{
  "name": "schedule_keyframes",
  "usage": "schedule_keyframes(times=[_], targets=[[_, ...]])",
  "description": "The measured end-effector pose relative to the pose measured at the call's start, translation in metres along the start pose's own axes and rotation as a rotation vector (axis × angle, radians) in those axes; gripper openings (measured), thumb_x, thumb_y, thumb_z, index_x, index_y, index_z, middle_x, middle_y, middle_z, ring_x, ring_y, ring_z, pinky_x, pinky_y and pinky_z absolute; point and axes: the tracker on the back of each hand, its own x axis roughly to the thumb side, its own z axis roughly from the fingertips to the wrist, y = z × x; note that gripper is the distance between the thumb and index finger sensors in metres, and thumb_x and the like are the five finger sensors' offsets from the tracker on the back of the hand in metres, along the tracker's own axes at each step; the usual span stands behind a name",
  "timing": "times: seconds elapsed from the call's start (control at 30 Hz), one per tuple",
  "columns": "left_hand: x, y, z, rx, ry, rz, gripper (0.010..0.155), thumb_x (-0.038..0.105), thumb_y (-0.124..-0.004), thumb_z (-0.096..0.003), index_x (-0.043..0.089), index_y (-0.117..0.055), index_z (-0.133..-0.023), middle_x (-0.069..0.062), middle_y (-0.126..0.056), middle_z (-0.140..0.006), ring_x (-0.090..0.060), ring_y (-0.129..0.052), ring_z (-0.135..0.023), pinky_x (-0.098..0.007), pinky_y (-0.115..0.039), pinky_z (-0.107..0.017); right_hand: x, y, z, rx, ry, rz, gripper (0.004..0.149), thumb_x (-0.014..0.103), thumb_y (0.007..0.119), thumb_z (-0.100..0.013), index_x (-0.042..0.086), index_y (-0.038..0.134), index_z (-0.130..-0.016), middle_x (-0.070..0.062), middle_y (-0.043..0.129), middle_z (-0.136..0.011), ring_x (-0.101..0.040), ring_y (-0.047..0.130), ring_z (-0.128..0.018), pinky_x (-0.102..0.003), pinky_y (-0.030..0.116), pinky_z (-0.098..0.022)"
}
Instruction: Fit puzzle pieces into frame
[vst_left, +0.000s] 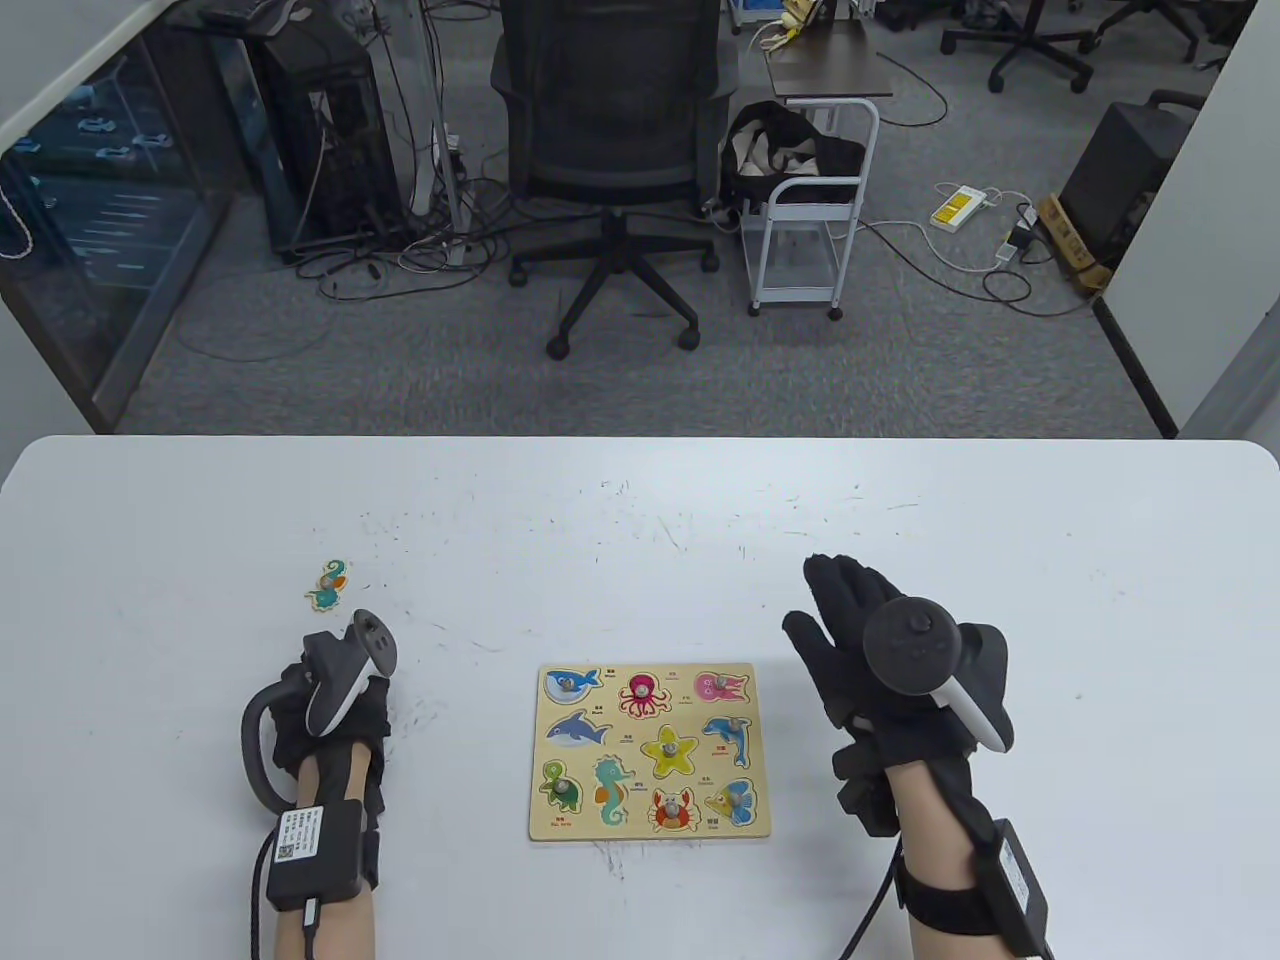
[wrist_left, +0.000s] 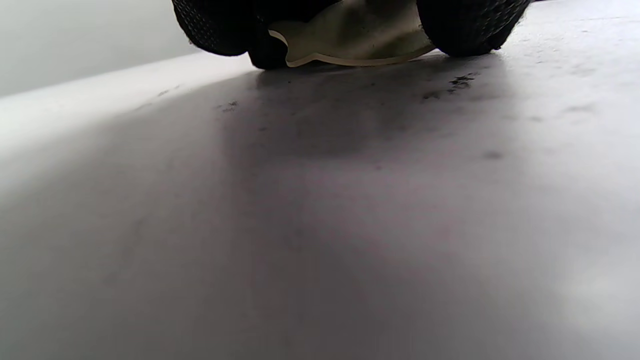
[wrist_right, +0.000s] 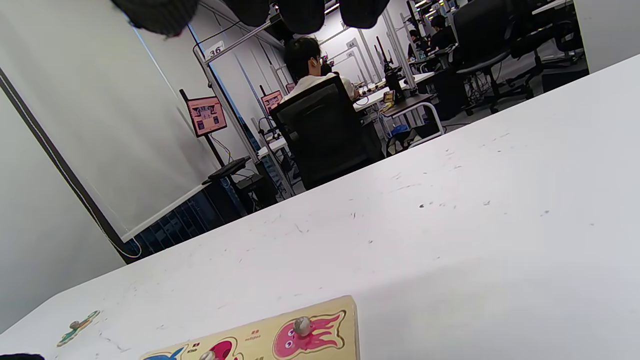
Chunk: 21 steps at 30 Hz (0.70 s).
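Near the bottom centre of the table view, the wooden puzzle frame (vst_left: 650, 752) lies flat on the white table (vst_left: 640, 520). Its slots show sea animals with small knobs: a whale, an octopus and a pink jellyfish (vst_left: 721, 686) along the top row, a shark, a starfish and a dolphin in the middle, and a turtle, a seahorse, a crab and a fish along the bottom. One loose seahorse piece (vst_left: 328, 585) lies apart, up and to the left of the frame, beyond the left hand.

The left hand (vst_left: 330, 725) rests low on the table at the lower left of the frame, its tracker (vst_left: 345, 675) on top hiding the fingers from above. The left wrist view shows two gloved fingertips (wrist_left: 470, 25) at the top edge, pressed down on a pale flat puzzle piece (wrist_left: 350, 42) that lies on the table beneath them; its printed side cannot be seen.

The right hand (vst_left: 880, 660) hovers to the right of the frame with its fingers spread and extended, gripping nothing. In the right wrist view its fingertips (wrist_right: 300, 12) hang apart at the top edge, above the frame's jellyfish corner at the bottom. An office chair (vst_left: 615, 150) stands behind the table.
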Motion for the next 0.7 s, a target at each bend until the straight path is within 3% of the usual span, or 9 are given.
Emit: schedule_keyframes(times=[0.23, 0.43, 0.7], targets=[[0.005, 0.005, 0.004, 0.071, 0.003, -0.049, 0.049, 0.055, -0.079, -0.0473, 0.045, -0.075, -0.095, 0.007, -0.084, -0.104, -0.018, -0.089, -0.093, -0.042, -0.077, -0.073, -0.001, 0.0, 0.0, 0.001, -0.003, -0.007, 0.066, 0.056, 0.072, -0.05, 0.029, 0.057, -0.109, -0.004, 0.059, -0.117, -0.04, 0.059, -0.107, -0.061, 0.046, -0.079], [0.004, 0.014, 0.009, 0.096, -0.032, 0.009, 0.047, 0.055, -0.08, -0.0464, 0.045, -0.077, -0.093, 0.009, -0.086, -0.1, -0.016, -0.092, -0.088, -0.041, -0.08, -0.071, -0.002, 0.0, 0.0, -0.002, -0.007, -0.013, 0.066, 0.056, 0.072, -0.05, 0.029, 0.058, -0.108, -0.004, 0.059, -0.117, -0.04, 0.059, -0.107, -0.061, 0.047, -0.078], [0.025, 0.066, 0.047, 0.21, -0.233, 0.26, 0.048, 0.055, -0.079, -0.0479, 0.044, -0.076, -0.095, 0.009, -0.084, -0.102, -0.015, -0.091, -0.09, -0.041, -0.079, -0.072, 0.0, 0.002, -0.001, 0.001, -0.017, -0.001, 0.066, 0.056, 0.072, -0.05, 0.029, 0.058, -0.108, -0.005, 0.06, -0.116, -0.04, 0.061, -0.106, -0.061, 0.048, -0.078]])
